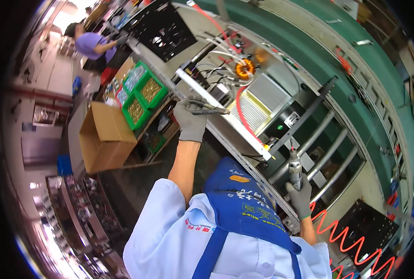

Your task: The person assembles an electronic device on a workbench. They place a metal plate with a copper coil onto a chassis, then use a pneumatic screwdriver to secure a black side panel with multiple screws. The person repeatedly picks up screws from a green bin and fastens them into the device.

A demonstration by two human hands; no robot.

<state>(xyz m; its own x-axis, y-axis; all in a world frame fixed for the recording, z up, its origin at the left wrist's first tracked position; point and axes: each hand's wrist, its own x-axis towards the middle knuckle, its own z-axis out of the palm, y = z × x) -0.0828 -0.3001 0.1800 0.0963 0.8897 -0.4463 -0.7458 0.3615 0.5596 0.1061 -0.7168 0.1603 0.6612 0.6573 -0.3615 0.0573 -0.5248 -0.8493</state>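
My left hand [190,120], in a grey glove, is closed around a dark two-armed tool [207,109], like tweezers or pliers. Its arms meet at a small brass-coloured tip, perhaps a screw, over the near edge of an electrical unit. That unit has a white frame [220,110], a finned metal heat sink [268,95], an orange-wound copper coil [245,69] and a thick red cable [241,108]. To the right, my gloved right hand [300,199] grips a silver powered screwdriver [294,169] with its bit pointing up and away, near the metal rollers.
Green bins [143,95] of brass-coloured hardware and a cardboard box [105,138] stand at left. Metal rollers [330,160] and a red coiled hose [344,237] lie at right. A black panel [160,32] rests farther along; a person in purple [94,45] works at far left.
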